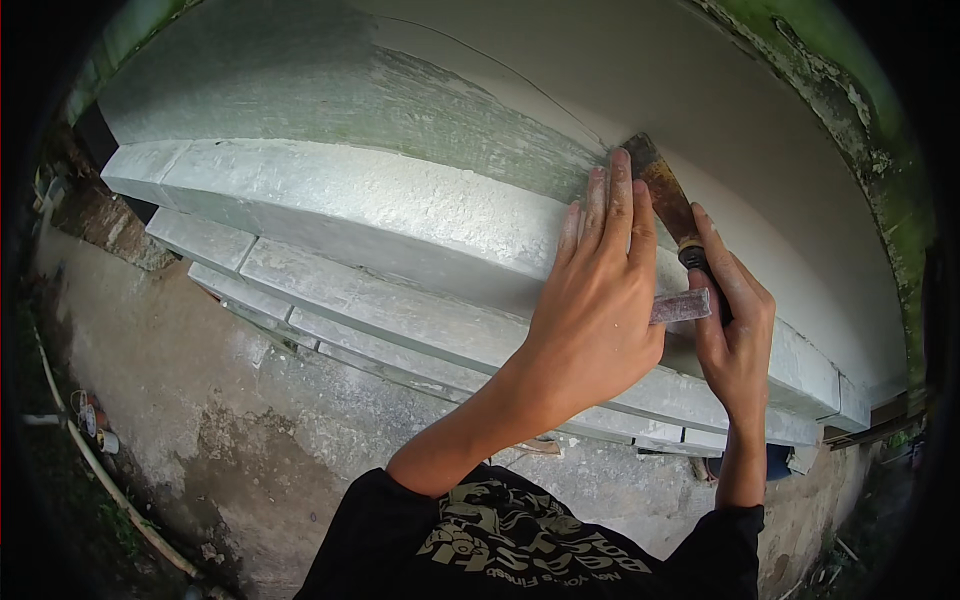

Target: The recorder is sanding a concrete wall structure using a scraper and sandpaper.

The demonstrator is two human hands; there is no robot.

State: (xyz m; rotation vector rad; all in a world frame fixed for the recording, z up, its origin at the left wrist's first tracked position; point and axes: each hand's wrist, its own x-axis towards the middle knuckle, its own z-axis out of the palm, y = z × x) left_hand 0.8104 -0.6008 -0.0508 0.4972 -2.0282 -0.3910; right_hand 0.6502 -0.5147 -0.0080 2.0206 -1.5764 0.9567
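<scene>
A putty knife (667, 191) with a rust-stained blade and black handle is gripped in my right hand (739, 322). Its blade tip meets the pale wall (555, 37) at the end of a thin dark line. My left hand (589, 315) is beside the blade, fingers straight and together, tips whitened with dust and close to the wall. From under its thumb side juts a dusty reddish strip (680, 307), its end overlapping my right thumb; its material is unclear. The left thumb and palm are hidden. A rough greenish-grey band (450, 124) runs along the wall left of my fingertips.
Below the wall band projects a whitish ledge (360, 176), with stepped masonry courses (375, 292) beneath it. Stained concrete ground (247, 450) lies lower down. A long pole (112, 487) and small containers (94, 420) are at the left. Mossy, flaking edging (847, 97) borders the wall at right.
</scene>
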